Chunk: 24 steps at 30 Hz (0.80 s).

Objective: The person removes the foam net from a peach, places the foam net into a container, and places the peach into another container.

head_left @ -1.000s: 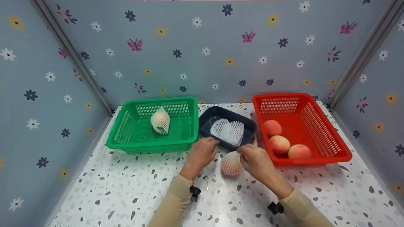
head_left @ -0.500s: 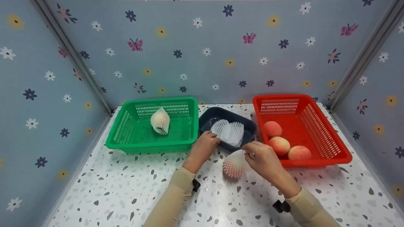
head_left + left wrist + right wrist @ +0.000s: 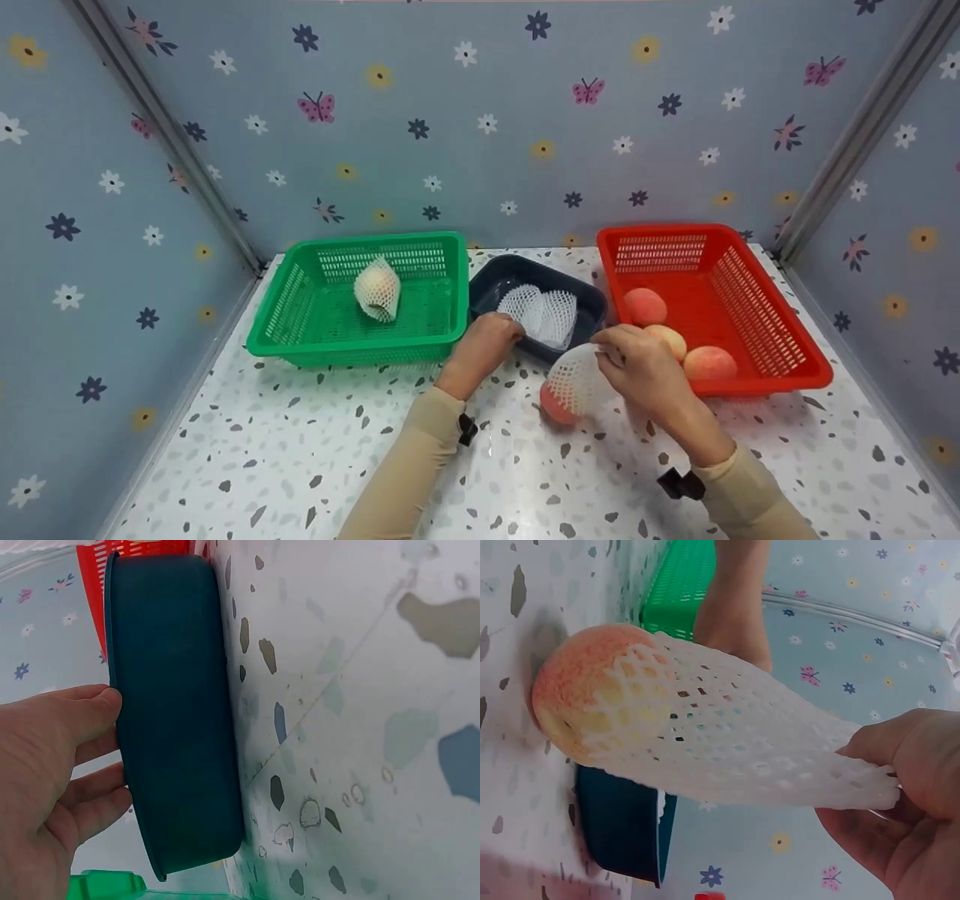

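My right hand [image 3: 646, 371] pinches the gathered end of a white foam fruit net [image 3: 742, 735], stretched up over a peach [image 3: 592, 690]. The peach rests on the speckled table, its reddish lower part bare of the net. At the front left rim of a dark blue tray [image 3: 581, 281], my left hand [image 3: 484, 349] holds the edge, thumb on the near side and fingers reaching behind the rim in the left wrist view. White foam nets [image 3: 540, 315] lie inside that tray.
A green basket [image 3: 352, 349] on the left contains one net-wrapped peach [image 3: 377, 289]. In the red basket [image 3: 787, 322] on the right lie bare peaches [image 3: 709, 364]. Flower-patterned walls [image 3: 480, 180] enclose the table's back and sides.
My right hand has risen and moved right, pulling the net up and off the peach's lower part. The peach has shifted slightly right. My left hand has slid slightly along the tray's rim.
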Available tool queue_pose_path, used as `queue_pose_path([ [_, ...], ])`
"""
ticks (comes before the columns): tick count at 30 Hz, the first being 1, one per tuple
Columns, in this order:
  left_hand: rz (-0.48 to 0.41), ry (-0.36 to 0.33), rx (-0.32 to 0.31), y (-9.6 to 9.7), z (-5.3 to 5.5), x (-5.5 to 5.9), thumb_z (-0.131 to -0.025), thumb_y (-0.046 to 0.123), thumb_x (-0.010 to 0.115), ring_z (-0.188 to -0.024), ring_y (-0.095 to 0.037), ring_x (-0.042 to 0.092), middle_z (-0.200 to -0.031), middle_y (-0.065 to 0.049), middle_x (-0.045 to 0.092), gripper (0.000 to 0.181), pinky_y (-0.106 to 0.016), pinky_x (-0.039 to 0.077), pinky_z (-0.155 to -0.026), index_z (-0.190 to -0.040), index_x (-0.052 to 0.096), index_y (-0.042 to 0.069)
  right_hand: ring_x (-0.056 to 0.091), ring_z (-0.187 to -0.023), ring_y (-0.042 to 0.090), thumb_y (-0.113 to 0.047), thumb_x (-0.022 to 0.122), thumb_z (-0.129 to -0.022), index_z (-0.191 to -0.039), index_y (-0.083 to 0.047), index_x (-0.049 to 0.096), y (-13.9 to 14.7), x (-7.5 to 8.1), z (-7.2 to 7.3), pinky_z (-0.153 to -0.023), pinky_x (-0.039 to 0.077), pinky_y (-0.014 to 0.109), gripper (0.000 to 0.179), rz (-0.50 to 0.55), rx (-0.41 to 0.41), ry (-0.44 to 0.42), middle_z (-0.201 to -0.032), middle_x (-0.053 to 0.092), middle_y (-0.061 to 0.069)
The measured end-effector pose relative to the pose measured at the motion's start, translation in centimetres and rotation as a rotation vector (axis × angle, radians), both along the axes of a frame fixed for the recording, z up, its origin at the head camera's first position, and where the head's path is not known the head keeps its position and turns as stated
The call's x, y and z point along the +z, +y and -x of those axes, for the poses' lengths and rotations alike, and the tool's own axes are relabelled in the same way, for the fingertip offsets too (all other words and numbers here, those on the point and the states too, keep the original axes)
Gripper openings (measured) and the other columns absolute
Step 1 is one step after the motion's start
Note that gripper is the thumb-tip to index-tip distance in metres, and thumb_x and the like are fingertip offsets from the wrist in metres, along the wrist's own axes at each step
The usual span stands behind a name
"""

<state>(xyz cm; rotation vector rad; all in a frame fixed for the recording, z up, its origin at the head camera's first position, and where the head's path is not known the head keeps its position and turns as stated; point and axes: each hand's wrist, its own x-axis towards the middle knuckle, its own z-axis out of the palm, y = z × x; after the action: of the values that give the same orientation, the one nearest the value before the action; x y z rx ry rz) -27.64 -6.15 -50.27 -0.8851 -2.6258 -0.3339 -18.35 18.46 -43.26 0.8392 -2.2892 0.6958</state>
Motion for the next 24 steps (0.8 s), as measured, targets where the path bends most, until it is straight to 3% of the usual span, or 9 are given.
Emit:
queue_pose_path([
  [4,-0.02,0.003,-0.005,0.0,0.4,0.1,-0.086,0.005,0.072,-0.08,-0.016,0.067,-0.086,-0.001,0.072,0.011,-0.03,0.053,-0.077,-0.09,0.079,0.013,0.055,-0.065,0.015,0.007,0.07,-0.073,-0.085,-0.005,0.072,0.3,0.7,0.3,-0.061,0.052,0.03,0.017,0.055,-0.02,0.067,-0.077,0.066,0.002],
  [14,-0.055,-0.026,-0.009,-0.2,0.3,-0.2,-0.086,0.003,0.069,-0.081,-0.016,0.068,-0.086,0.0,0.073,0.014,-0.029,0.053,-0.077,-0.089,0.078,0.012,0.057,-0.069,0.015,0.01,0.07,-0.075,-0.083,-0.003,0.065,0.0,2.1,1.3,-0.061,0.055,0.027,0.016,0.19,-0.026,0.026,-0.076,0.06,0.004],
  [19,-0.046,-0.033,0.009,-0.1,0.0,-0.2,-0.084,-0.001,0.068,-0.081,-0.016,0.068,-0.087,-0.001,0.073,0.018,-0.029,0.053,-0.077,-0.089,0.078,0.013,0.058,-0.068,0.017,0.013,0.07,-0.068,-0.079,-0.003,0.063,-0.8,1.7,2.8,-0.059,0.052,0.03,0.021,0.234,-0.054,0.072,-0.075,0.06,0.006],
  [24,-0.063,-0.03,0.011,0.0,-0.3,-0.6,-0.083,-0.003,0.068,-0.081,-0.017,0.067,-0.086,-0.001,0.072,0.019,-0.03,0.053,-0.077,-0.088,0.078,0.013,0.055,-0.064,0.021,0.007,0.071,-0.068,-0.076,-0.004,0.061,-1.9,0.6,4.8,-0.058,0.045,0.034,0.017,0.194,-0.143,0.151,-0.072,0.058,0.007],
])
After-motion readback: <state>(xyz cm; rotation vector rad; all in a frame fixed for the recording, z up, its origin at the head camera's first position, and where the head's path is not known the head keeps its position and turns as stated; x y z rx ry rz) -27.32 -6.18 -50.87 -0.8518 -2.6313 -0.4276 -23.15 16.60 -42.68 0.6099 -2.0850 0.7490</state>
